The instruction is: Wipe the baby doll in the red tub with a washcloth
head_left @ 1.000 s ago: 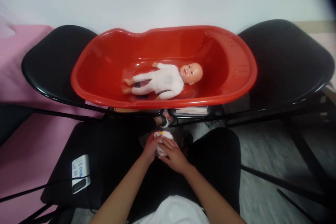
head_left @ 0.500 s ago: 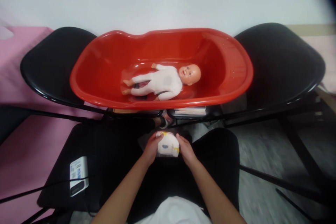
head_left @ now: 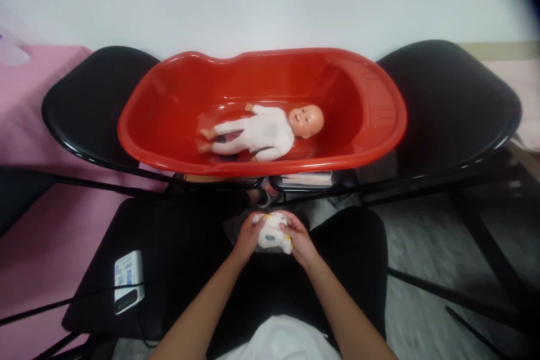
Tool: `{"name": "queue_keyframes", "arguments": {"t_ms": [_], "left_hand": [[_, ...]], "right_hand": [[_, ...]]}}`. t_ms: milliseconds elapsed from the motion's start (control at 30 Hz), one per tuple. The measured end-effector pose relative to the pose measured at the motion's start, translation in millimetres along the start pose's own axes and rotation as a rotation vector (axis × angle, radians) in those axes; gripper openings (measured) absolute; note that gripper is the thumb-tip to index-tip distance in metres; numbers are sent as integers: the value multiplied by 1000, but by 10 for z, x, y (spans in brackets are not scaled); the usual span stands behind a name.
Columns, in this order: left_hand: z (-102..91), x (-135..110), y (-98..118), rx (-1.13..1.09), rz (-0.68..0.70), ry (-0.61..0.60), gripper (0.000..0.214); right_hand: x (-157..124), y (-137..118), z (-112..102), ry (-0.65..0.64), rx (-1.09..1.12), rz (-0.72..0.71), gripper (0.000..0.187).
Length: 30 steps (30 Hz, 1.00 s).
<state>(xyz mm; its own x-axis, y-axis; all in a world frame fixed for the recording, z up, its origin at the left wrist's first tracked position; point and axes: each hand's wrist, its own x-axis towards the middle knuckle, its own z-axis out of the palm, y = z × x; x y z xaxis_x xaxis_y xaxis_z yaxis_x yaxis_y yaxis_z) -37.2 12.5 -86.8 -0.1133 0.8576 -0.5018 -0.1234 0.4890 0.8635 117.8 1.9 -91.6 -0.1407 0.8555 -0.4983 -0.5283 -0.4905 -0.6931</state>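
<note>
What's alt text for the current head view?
Left hand and right hand hold what looks like a white diaper with yellow marks. Beyond, a baby doll in white lies on its back in a red baby bathtub flanked by black seats.

Before me, a red tub [head_left: 169, 112] sits across 2 black chairs [head_left: 93, 107], 1 doll [head_left: 272, 129] in white lying face up inside. At my left, 1 white device [head_left: 126, 267] lies on a black seat [head_left: 95, 270], 1 dark cord [head_left: 90, 293] running over it.
</note>
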Motion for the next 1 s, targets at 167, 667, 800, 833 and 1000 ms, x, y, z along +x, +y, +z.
{"name": "queue_keyframes", "arguments": {"t_ms": [167, 667, 800, 833, 1000], "left_hand": [[-29, 30, -66, 27, -4, 37, 44], [-3, -5, -47, -28, -50, 56, 53], [22, -24, -46, -7, -64, 42, 57], [29, -28, -54, 15, -54, 46, 57], [35, -11, -112, 126, 12, 54, 55]], "right_hand": [[31, 93, -10, -3, -159, -37, 61], [-5, 160, 57, -12, -295, 120, 50], [-84, 154, 173, -27, -94, 215, 58], [-89, 167, 194, -23, -73, 223, 60], [-48, 220, 220, 101, -49, 263, 65]]}}
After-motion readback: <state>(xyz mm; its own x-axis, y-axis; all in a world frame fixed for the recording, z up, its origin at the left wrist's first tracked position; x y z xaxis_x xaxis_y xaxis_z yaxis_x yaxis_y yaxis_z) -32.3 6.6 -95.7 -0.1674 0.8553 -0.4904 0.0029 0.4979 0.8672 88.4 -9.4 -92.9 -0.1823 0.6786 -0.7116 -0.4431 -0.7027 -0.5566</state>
